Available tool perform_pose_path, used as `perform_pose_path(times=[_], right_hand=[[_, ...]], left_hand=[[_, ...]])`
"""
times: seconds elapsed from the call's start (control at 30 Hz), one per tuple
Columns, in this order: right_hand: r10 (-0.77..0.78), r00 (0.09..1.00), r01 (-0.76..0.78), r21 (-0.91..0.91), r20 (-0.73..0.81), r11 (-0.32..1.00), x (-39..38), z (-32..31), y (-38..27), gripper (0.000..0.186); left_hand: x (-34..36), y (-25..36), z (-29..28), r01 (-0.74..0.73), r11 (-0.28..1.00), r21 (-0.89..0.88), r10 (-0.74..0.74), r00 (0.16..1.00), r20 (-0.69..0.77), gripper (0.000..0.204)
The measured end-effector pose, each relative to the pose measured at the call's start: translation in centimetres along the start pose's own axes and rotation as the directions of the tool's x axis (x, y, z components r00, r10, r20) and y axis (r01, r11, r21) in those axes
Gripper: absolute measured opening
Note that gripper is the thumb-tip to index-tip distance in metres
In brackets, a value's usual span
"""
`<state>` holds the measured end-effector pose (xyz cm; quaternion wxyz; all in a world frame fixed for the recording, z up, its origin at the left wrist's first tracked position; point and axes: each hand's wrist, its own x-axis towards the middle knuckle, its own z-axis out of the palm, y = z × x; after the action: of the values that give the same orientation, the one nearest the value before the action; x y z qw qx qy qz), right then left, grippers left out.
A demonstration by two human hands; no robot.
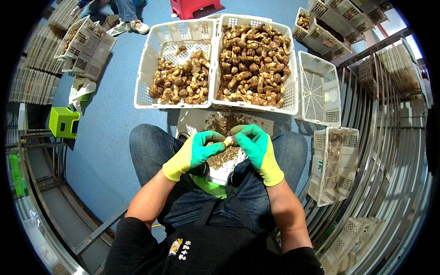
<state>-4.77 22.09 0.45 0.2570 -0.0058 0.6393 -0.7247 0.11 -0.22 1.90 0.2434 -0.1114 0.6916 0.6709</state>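
Above my lap, a small brown-and-cream mushroom [228, 141] is held between my two gloved hands. My left hand [197, 150], in a yellow glove with a green coating, is closed around its left side. Fingers of my right hand [255, 145], gloved the same way, pinch its other end and hide most of it; whether they also hold a small tool does not show. Just beyond my knees stand two white plastic crates: the left crate [141, 87] is partly filled with mushrooms [183, 81], the right crate [294, 87] heaped with them [254, 64].
Dark crumbs [220, 123] and trimmings cover a pale sheet between my feet. White crates [319, 91] stand at my right beside metal racks [366, 91]. A green stool [64, 123] is at the left, a red stool [195, 7] at the back. Another person's leg [126, 11] shows far left.
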Motion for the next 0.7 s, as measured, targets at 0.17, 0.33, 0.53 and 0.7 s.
perform_pose_path(times=[0.17, 0.33, 0.53, 0.7], right_hand=[[0.014, 0.995, -0.005, 0.085, -0.104, 0.996, 0.2, 0.0, 0.6, 0.022], [0.008, 0.999, -0.007, 0.036, -0.047, 0.999, 0.3, -0.1, 0.3, 0.022], [0.001, 0.999, 0.011, 0.226, -0.051, 0.974, 0.4, -0.6, 0.8, 0.021], [-0.046, 0.999, 0.045, 0.344, -0.004, 0.938, 0.1, 0.0, -0.2, 0.013]], left_hand=[[0.0, -0.1, 0.1, -0.011, 0.999, 0.032, 0.012, 1.000, -0.007, 0.033], [0.3, -1.0, -0.4, -0.013, 0.999, -0.053, 0.015, 1.000, 0.025, 0.036], [0.5, -1.8, -1.0, 0.117, 0.875, -0.469, -0.014, 0.976, 0.216, 0.050], [0.8, -2.6, -1.1, 0.144, 0.789, -0.597, -0.014, 0.976, 0.217, 0.044]])
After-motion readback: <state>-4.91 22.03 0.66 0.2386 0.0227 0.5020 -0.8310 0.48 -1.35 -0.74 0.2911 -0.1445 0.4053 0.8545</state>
